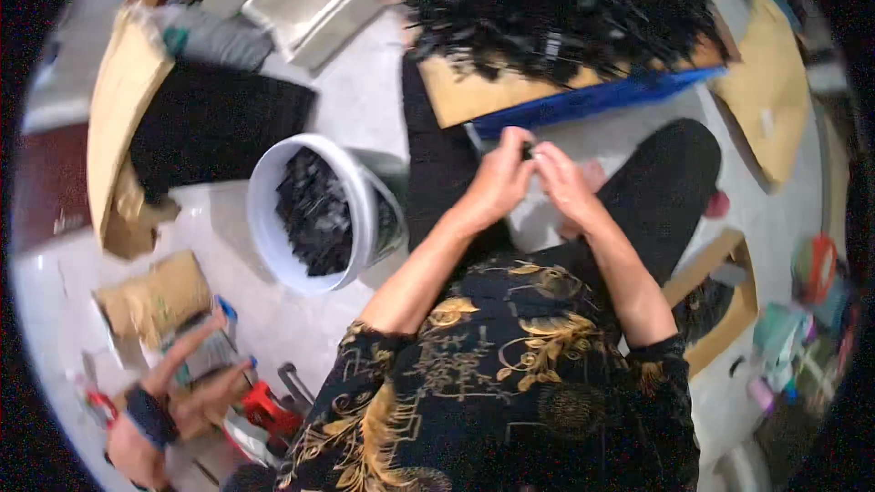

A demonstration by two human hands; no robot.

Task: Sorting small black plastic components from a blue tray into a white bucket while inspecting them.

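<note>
My left hand (499, 180) and my right hand (563, 184) meet in front of me, fingertips pinched together. Between them is a small dark piece (528, 152), mostly covered by the fingers and too small to name. Just beyond the hands, a large heap of black strip-like pieces (556, 14) lies on a cardboard-coloured surface (483, 96) with a blue edge (602, 102). To the left stands a white bucket (264, 187), tilted in the view, holding many similar black pieces (313, 210).
An open cardboard box with a black inside (219, 128) sits left of the bucket. A whitish tray (314, 0) lies at the far left. Another person (150, 419) is at the lower left, near a red object (269, 408). Cardboard (766, 100) and coloured bags (784, 333) lie right.
</note>
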